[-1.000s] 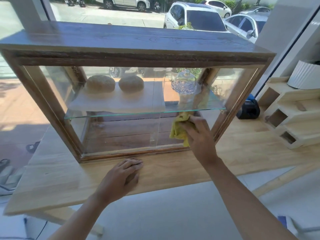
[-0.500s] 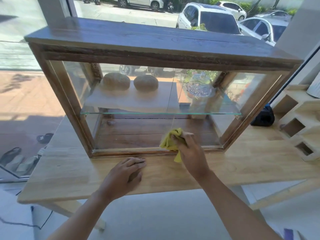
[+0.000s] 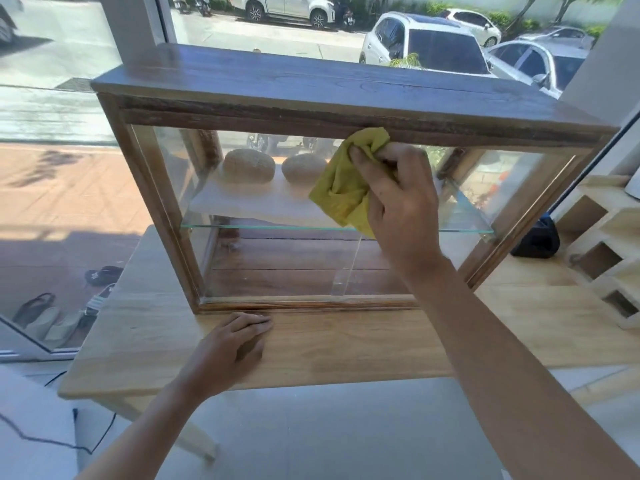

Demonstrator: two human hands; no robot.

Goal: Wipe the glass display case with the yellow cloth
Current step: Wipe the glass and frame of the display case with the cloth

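Yellow cloth (image 3: 346, 188) bunched against upper front pane of glass display case (image 3: 277, 258), right hand (image 3: 398, 199) fingers clamped round it for wiping pressure; left hand (image 3: 232, 348) loosely curled, empty, on wooden table (image 3: 346, 344), likely bracing

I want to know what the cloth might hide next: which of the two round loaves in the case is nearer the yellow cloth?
The right-hand loaf, almost meeting the yellow cloth; the left-hand loaf sits farther away.
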